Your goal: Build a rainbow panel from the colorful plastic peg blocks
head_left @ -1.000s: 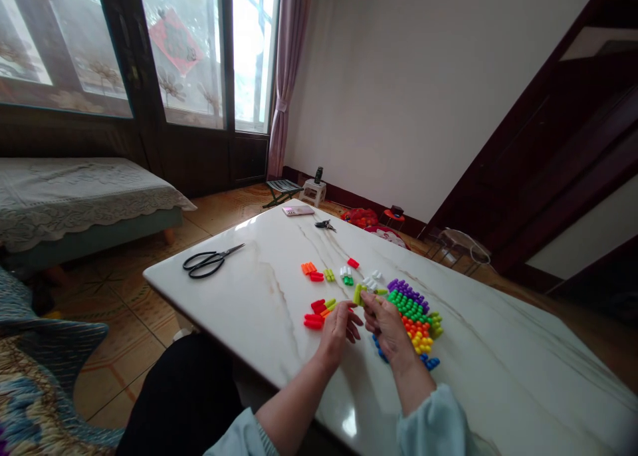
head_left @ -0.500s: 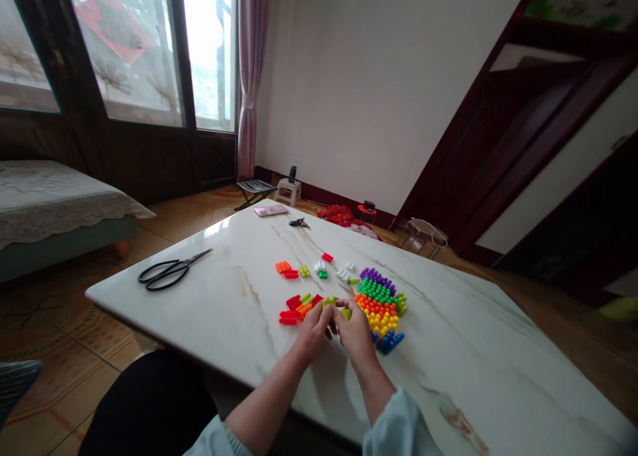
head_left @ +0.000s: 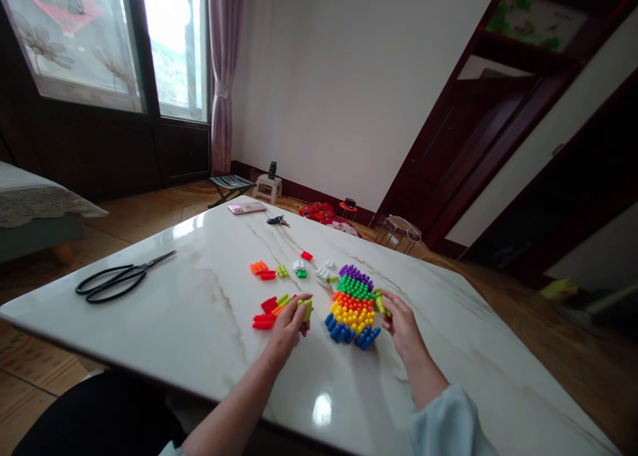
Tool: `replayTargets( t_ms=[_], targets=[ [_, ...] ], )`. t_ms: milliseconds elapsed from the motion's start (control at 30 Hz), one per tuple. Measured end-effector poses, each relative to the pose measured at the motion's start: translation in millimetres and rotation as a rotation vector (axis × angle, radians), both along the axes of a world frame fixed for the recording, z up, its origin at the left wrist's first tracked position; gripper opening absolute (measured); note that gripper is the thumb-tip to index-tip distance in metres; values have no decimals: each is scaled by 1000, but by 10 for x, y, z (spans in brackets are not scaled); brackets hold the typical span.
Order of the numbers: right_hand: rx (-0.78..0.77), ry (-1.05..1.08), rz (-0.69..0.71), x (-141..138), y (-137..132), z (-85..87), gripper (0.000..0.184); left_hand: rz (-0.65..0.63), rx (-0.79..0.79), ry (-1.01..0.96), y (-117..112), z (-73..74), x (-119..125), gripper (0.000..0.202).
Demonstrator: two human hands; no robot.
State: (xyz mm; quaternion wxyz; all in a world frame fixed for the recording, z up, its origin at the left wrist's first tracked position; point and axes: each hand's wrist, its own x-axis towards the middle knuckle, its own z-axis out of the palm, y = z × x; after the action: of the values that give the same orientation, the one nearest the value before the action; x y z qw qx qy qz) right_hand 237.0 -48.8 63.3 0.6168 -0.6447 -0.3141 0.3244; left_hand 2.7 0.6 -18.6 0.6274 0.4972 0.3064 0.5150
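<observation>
A few yellow-green pieces (head_left: pixel 308 309) are being pinched between the thumb and fingers of the left hand (head_left: pixel 288 324), but how many can't be made out since they're partly covered. The yellow-green side pieces (head_left: pixel 380 303) at the right edge of the rainbow block (head_left: pixel 353 306) are touched by the bent fingers of the right hand (head_left: pixel 403 318); they're half hidden too, so whether they're actually gripped can't be told. The block itself is set down on the table (head_left: pixel 199 356), between the two hands. Part of the red and orange pile (head_left: pixel 265 320) is blocked by the left hand, and the bed (head_left: pixel 37 213) is chopped off by the picture's left edge.

Compared with half a second ago, the hands have been pulled apart: back then they were brought together left of the block, and now the right one has been moved round to its right side. More of the blue row (head_left: pixel 343 332) has been uncovered. The view's been swung right as well, so the scissors (head_left: pixel 119 280) are seen further left.
</observation>
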Motion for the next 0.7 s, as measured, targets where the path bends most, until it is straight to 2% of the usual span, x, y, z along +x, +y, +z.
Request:
replayTargets(
  t_ms=[100,233,333,400,467,600,700],
  targets=[
    [-215,-387,-88,416,70,-136,46,-41,-15,-13,-1,11,19,53],
    [-322,-576,-63,697,145,-245,22,-54,20,59,5,10,18,50],
    [-479,-873,-16,681,193,-231,14,-25,45,133,8,4,5,51],
    [-642,-1145,32,610,235,-205,15,-2,31,133,5,11,0,51],
    [-747,-1303,72,536,282,-185,16,12,13,112,-2,26,1,51],
    [-771,-1353,95,465,341,-168,17,30,21,90,-22,69,9,45],
    [-759,-1358,80,471,322,-174,26,10,31,100,-37,109,5,42]
  ],
)
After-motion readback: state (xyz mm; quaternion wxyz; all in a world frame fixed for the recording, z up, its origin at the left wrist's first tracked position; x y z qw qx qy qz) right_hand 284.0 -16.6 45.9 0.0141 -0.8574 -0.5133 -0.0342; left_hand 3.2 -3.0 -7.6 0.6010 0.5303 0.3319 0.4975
